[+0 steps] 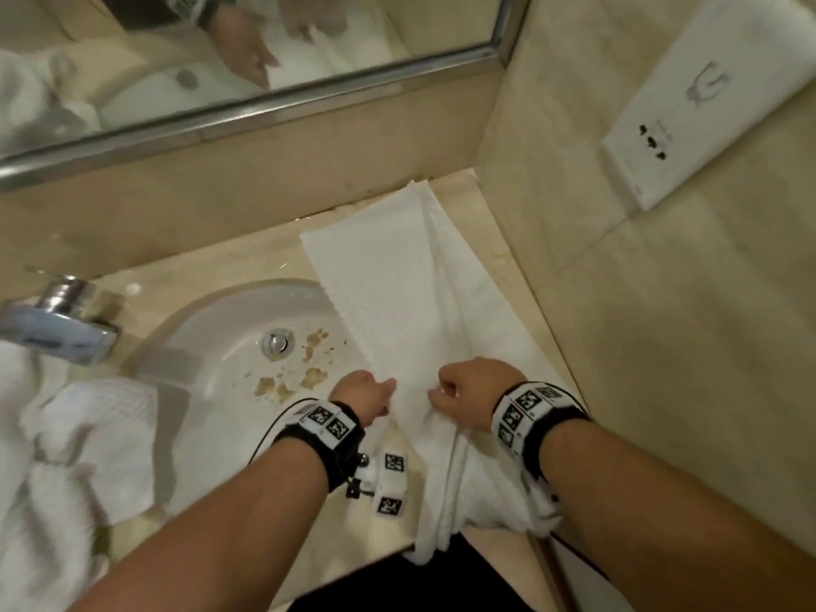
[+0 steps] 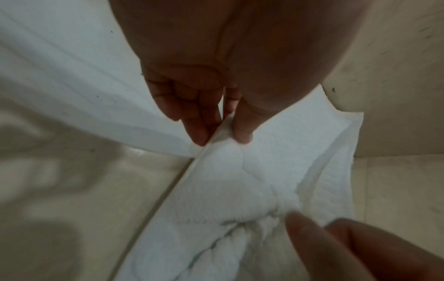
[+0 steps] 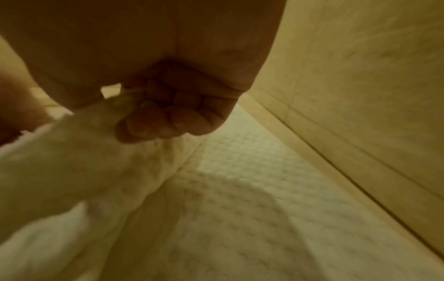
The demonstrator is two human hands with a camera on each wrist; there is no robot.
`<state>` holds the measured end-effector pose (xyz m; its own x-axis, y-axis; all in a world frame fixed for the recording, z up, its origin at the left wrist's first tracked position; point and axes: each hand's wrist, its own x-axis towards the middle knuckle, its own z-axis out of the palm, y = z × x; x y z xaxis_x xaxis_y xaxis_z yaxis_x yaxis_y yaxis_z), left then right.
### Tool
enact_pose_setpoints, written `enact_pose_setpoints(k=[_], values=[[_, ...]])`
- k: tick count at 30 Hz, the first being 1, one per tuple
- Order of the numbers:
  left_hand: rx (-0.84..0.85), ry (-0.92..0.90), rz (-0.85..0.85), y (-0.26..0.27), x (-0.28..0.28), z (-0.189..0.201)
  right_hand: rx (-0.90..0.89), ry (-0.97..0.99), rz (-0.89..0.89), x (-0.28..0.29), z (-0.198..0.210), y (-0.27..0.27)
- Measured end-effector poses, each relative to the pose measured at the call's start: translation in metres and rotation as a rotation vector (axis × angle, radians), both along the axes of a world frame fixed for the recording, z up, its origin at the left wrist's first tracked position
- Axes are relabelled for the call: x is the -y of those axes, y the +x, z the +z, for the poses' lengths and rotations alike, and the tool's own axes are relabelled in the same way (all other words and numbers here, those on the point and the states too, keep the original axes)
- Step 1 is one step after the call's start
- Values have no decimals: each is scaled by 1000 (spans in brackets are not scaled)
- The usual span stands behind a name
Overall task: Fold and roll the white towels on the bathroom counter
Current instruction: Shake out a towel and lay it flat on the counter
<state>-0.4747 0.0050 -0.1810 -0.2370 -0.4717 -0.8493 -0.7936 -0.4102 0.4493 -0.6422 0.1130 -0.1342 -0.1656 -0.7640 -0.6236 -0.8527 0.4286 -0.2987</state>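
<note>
A long white towel point(image 1: 388, 276) lies lengthwise on the beige counter point(image 1: 273, 254) to the right of the sink, its near end hanging over the front edge. My left hand point(image 1: 368, 393) pinches a raised fold of the towel point(image 2: 230, 171) between thumb and fingers point(image 2: 199, 131). My right hand point(image 1: 463, 393) is curled into a fist, gripping a bunched fold of the towel point(image 3: 79, 152) under its fingers point(image 3: 168, 121). Both hands hold the cloth close together near the counter's front. A second crumpled white towel point(image 1: 66, 452) lies at the left of the sink.
The white sink basin point(image 1: 221, 346) holds brown stains near its drain point(image 1: 277, 343). A chrome faucet point(image 1: 62, 320) stands at the left. A mirror point(image 1: 243, 59) runs along the back wall. On the tiled right wall hangs a white socket panel point(image 1: 706, 95).
</note>
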Motion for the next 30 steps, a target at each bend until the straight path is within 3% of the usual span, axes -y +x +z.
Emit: enact_pose_setpoints(k=[10,13,17,20,22,25,30], values=[[25,-56,12,16,0,-1,-252,35,-588,-58,3,-75],[12,50,69,15,-6,-3,-171,108,-709,-68,-10,-68],[12,115,103,14,-9,-5,-35,134,-708,-70,-24,-45],[23,96,120,12,-9,-5,-34,106,-668,-68,-20,-33],[33,71,111,10,-8,-6,-42,67,-751,-66,-16,-35],[71,43,5,8,-6,-8,-100,46,-885,-66,-12,-43],[122,36,-124,5,-7,-6,-156,226,-758,-75,-11,-50]])
